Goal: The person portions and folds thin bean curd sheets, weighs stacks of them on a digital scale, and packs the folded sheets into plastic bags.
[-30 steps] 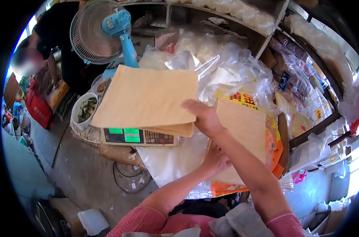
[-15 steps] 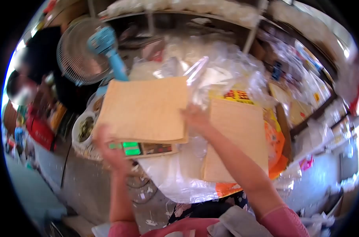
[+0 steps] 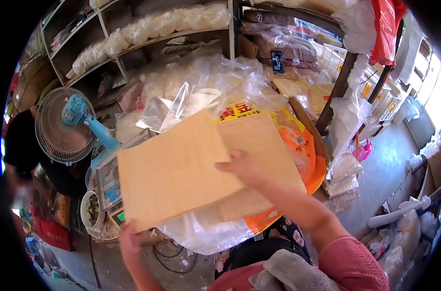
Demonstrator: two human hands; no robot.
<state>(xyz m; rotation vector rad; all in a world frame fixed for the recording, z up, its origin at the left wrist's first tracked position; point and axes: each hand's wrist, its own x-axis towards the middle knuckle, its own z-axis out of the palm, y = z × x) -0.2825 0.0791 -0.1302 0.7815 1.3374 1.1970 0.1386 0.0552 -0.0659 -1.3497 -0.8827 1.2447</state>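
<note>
A stack of tan rectangular sheets (image 3: 174, 167) is held between my two hands, tilted, its right side overlapping a second tan stack (image 3: 264, 145). My left hand (image 3: 129, 234) is closed on its lower left corner. My right hand (image 3: 241, 169) grips its right edge, with fingers on top and the rest hidden. Left of the held stack a weighing scale (image 3: 102, 177) shows its metal pan and a bit of green display. The second stack lies on a yellow and orange printed bag (image 3: 298, 138) and clear plastic.
A blue fan (image 3: 75, 114) stands at the left, near a person in black (image 3: 19, 136). A white bowl (image 3: 90, 208) sits beside the scale. Clear plastic bags (image 3: 206, 72) pile up behind. A phone (image 3: 277, 62) leans at the back. Shelves (image 3: 172, 36) line the wall.
The stack has moved from over the scale towards the right, partly over the second stack, uncovering the scale's pan. My head view has turned to the right.
</note>
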